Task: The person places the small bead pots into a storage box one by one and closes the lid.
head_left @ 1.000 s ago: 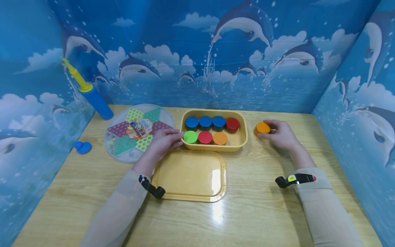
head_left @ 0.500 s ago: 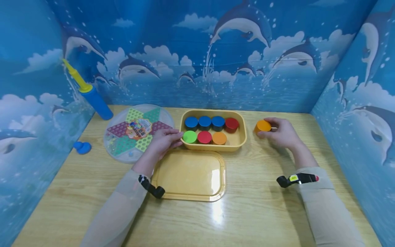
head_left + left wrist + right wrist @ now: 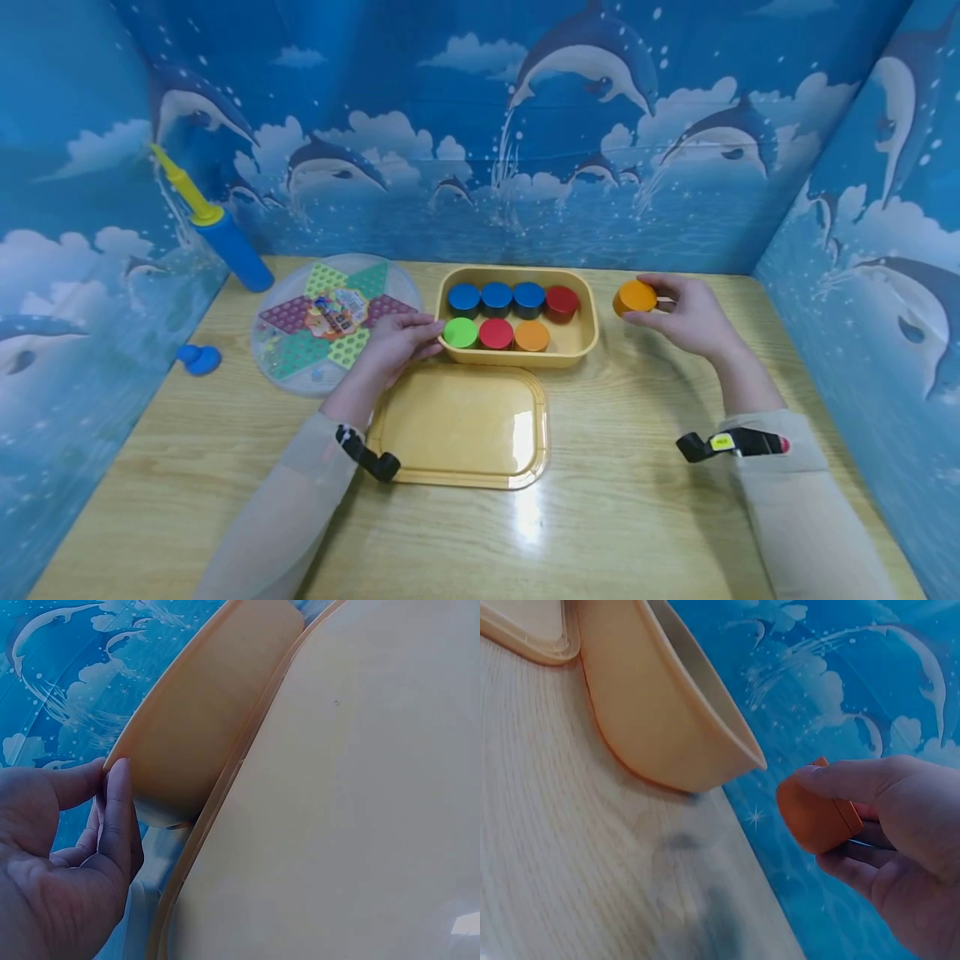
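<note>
In the head view my right hand (image 3: 688, 314) pinches a small round orange tub (image 3: 634, 297) between thumb and fingers, right of a yellow plastic box (image 3: 581, 360). The right wrist view shows the tub (image 3: 814, 817) tilted and raised off the table. My left hand (image 3: 397, 346) pinches the box's left rim; the left wrist view has thumb and forefinger on the edge. Inside the box stand several blue tubs (image 3: 497, 296), a dark red tub (image 3: 562, 302), a green tub (image 3: 461, 332), a red tub (image 3: 497, 333) and another orange tub (image 3: 532, 336).
A yellow lid (image 3: 461, 425) lies flat in front of the box. To the left is a round Chinese checkers board (image 3: 322, 367), partly behind my left hand. A blue and yellow hand pump (image 3: 240, 250) and a blue knob-like piece (image 3: 199, 359) sit farther left. Dolphin-print walls surround the wooden table (image 3: 600, 517).
My right hand has lifted the orange tub a little and tilted it. The left hand and the box look unmoved.
</note>
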The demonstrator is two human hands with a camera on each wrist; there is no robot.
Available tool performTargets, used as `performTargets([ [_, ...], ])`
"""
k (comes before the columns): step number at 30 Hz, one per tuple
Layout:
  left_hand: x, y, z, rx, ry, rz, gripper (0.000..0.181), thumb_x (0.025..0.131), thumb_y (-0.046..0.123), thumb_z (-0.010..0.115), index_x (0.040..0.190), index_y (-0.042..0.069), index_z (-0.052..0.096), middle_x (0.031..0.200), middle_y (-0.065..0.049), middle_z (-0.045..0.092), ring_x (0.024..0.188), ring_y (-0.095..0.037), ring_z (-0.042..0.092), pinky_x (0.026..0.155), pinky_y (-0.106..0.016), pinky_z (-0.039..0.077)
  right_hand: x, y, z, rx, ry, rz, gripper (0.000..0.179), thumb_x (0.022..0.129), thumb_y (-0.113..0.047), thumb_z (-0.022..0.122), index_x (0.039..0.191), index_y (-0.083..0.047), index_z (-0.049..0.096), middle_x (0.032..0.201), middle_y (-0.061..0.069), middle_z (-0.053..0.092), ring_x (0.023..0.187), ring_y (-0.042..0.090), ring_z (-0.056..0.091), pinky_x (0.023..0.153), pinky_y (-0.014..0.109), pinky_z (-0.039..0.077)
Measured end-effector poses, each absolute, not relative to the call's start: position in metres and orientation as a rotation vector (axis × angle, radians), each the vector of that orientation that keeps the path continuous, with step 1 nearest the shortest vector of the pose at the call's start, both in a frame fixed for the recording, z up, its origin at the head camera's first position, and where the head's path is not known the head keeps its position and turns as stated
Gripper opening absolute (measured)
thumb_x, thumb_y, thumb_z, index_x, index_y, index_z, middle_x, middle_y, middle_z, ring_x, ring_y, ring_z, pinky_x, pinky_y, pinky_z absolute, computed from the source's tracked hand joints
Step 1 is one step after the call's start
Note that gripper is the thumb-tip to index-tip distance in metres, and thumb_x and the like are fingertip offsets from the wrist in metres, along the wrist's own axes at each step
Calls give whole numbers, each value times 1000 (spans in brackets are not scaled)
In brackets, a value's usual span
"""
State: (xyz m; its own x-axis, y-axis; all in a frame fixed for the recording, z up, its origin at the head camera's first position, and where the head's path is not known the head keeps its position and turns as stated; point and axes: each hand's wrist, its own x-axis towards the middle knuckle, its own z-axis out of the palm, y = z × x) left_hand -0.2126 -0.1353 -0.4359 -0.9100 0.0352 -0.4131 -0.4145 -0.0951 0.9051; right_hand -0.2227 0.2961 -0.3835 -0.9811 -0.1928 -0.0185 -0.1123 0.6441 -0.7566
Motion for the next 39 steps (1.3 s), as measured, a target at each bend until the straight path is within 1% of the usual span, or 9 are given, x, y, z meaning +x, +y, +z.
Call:
performTargets([
  [5, -213, -136, -437, -409, 1869, 2086, 37, 102, 6, 73, 134, -9, 61, 119, -16, 63, 81, -13, 73, 84, -27, 65, -217, 284, -371, -319, 2751, -1259, 74, 96, -25, 84, 154, 4, 49, 153, 25, 51, 136, 41, 54, 111, 54, 52],
  [11, -213, -136, -437, -406, 1866, 2092, 37, 102, 6, 73, 134, -9, 61, 121, -17, 62, 82, -13, 73, 86, -27, 65, -213, 269, -366, -417, 2756, -1247, 67, 95, -17, 84, 151, 5, 52, 150, 23, 54, 133, 39, 55, 111, 57, 51],
  [15, -213, -137, -437, -400, 1879, 2085, 38, 102, 6, 73, 134, -9, 61, 123, -17, 62, 84, -13, 73, 87, -27, 65, -215, 259, -368, -475, 2753, -1229, 63, 95, -13, 83, 148, 5, 54, 146, 21, 57, 130, 37, 57, 110, 56, 53],
  [22, -212, -137, -438, -404, 1888, 2074, 39, 102, 6, 73, 135, -10, 61, 125, -18, 61, 86, -13, 73, 88, -27, 64, -219, 245, -377, -554, 2680, -1201, 62, 95, -12, 83, 147, 6, 55, 145, 21, 58, 130, 38, 57, 110, 58, 52],
  [29, -213, -136, -438, -399, 1899, 2067, 38, 103, 7, 72, 135, -9, 61, 125, -18, 62, 87, -13, 72, 88, -27, 65, -222, 234, -384, -631, 2632, -1166, 63, 91, -7, 85, 145, 5, 57, 143, 21, 59, 129, 39, 57, 111, 56, 52],
  [34, -214, -136, -440, -403, 1896, 2070, 37, 103, 7, 72, 134, -9, 62, 124, -18, 62, 87, -13, 72, 87, -27, 65, -228, 227, -386, -707, 2625, -1097, 62, 86, -5, 87, 141, 5, 59, 136, 18, 63, 125, 36, 59, 108, 54, 55],
  [39, -215, -137, -440, -407, 1889, 2068, 38, 103, 7, 72, 135, -9, 61, 126, -19, 61, 89, -14, 73, 88, -28, 64, -233, 220, -385, -745, 2640, -970, 63, 85, -11, 90, 140, 4, 61, 134, 19, 64, 119, 35, 61, 102, 53, 58],
])
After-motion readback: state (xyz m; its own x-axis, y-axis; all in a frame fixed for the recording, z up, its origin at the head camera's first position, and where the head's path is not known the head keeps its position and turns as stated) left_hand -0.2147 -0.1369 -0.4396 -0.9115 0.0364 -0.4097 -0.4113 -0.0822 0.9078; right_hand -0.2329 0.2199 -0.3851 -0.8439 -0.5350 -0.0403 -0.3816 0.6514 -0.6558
